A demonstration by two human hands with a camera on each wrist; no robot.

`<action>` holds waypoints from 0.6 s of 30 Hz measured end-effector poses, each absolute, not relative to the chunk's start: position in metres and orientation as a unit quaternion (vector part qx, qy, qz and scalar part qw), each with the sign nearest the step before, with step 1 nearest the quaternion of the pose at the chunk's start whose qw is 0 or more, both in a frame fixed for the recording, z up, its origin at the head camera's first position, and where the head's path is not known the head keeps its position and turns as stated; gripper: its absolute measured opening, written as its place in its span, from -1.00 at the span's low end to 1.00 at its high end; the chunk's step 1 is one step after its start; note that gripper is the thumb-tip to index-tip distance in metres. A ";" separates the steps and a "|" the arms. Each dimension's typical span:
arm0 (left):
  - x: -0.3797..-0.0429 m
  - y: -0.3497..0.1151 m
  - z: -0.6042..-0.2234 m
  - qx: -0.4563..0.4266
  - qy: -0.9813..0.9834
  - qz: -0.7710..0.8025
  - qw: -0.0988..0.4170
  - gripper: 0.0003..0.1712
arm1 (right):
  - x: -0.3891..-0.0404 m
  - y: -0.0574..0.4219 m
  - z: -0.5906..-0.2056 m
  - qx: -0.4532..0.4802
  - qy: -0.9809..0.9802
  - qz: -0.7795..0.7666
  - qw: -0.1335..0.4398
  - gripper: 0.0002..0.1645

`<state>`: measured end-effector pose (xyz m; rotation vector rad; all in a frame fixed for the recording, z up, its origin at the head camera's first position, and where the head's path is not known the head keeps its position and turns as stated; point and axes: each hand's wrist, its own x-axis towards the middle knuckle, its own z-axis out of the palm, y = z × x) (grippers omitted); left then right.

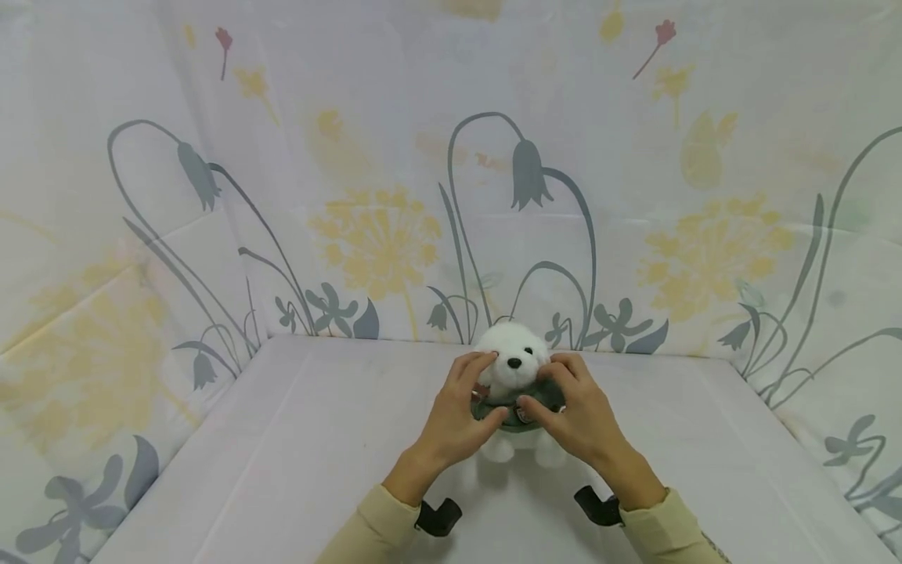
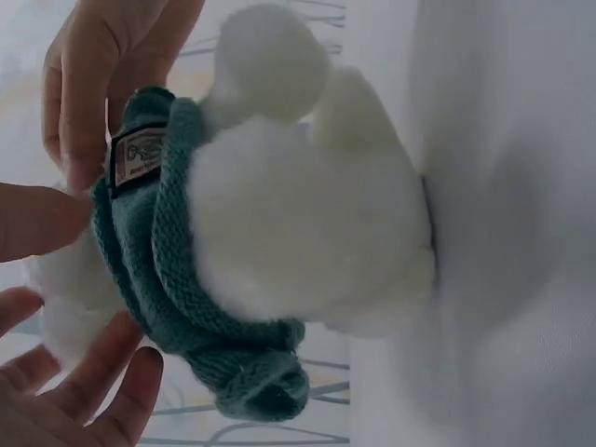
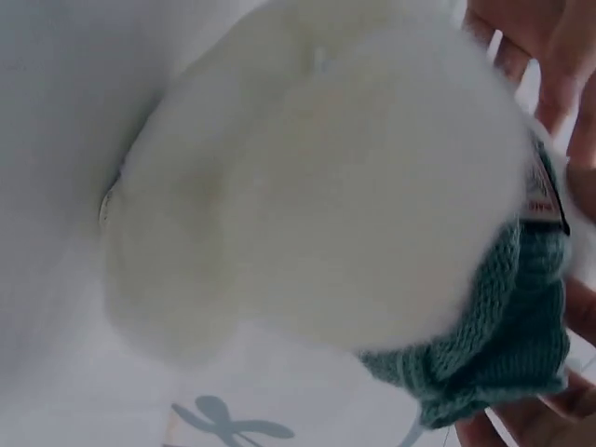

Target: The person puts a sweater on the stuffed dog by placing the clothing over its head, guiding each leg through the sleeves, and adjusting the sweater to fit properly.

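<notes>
A white plush dog (image 1: pixel 509 348) in a green knitted sweater (image 2: pixel 140 228) sits upright on the white table, facing the head camera. My left hand (image 1: pixel 454 411) holds it at one side of the neck, fingers curved behind the cheek and thumb at the sweater's front. Across from it, my right hand (image 1: pixel 581 407) grips the other side, its fingers beside the head and its thumb near the sewn label (image 2: pixel 140 160). Both thumbs come close together under the muzzle. In the right wrist view the fluffy body (image 3: pixel 335 186) fills most of the picture.
The white table (image 1: pixel 317 439) extends on both sides of the dog. Behind it hangs a cloth (image 1: pixel 395 157) printed with flowers. Black wrist-worn pieces (image 1: pixel 438 517) stick out beside the beige sleeves (image 1: pixel 373 525).
</notes>
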<state>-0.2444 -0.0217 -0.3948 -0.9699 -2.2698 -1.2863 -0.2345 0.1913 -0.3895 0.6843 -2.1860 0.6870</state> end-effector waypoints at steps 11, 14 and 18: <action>-0.244 -0.018 -0.395 -0.407 -0.798 -0.407 0.180 -0.15 | -0.232 0.182 -0.382 0.352 -0.791 0.198 0.460 -0.69; -0.244 -0.018 -0.396 -0.406 -0.800 -0.404 0.178 -0.15 | -0.232 0.184 -0.385 0.353 -0.806 0.193 0.434 -0.79; -0.245 -0.018 -0.399 -0.396 -0.806 -0.402 0.177 -0.15 | -0.235 0.189 -0.393 0.345 -0.831 0.189 0.393 -0.65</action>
